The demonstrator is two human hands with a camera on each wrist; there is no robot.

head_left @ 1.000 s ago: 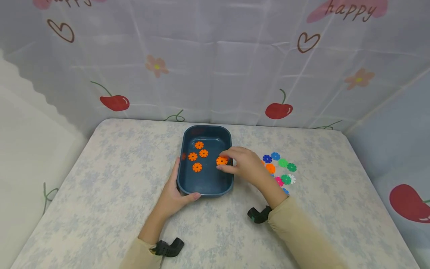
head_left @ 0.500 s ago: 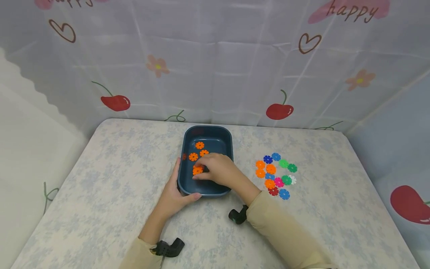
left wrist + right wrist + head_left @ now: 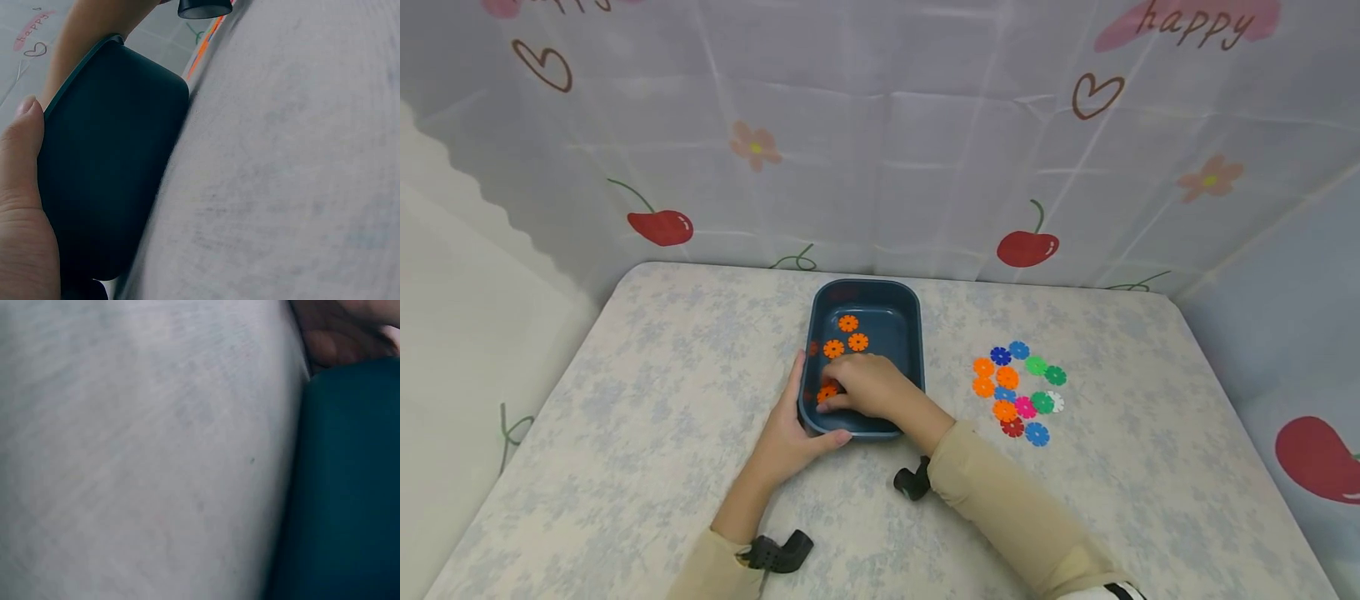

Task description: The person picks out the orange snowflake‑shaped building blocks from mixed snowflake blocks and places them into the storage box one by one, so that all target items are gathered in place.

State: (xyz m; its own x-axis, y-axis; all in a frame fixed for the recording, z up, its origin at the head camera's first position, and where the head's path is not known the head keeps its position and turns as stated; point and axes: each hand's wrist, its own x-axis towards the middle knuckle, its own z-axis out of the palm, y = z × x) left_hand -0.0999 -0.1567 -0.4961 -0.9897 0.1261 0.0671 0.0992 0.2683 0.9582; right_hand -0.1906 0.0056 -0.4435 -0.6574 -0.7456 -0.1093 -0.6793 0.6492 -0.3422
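Note:
In the head view a dark blue rectangular tray stands on the table. My left hand grips its near left corner, thumb against the front and fingers along the left side. The left wrist view shows the thumb against the tray's wall. My right hand reaches inside the tray and pinches an orange snowflake disc low in the near left part. Several other orange discs lie farther back on the tray's floor. The right hand hides part of the tray floor.
Right of the tray lies a loose group of snowflake discs: orange, blue, green, pink, red and white. A printed curtain hangs behind the table.
My right hand has moved left and toward me with the orange disc, from the tray's right side to its near left part. My left hand keeps its grip on the tray.

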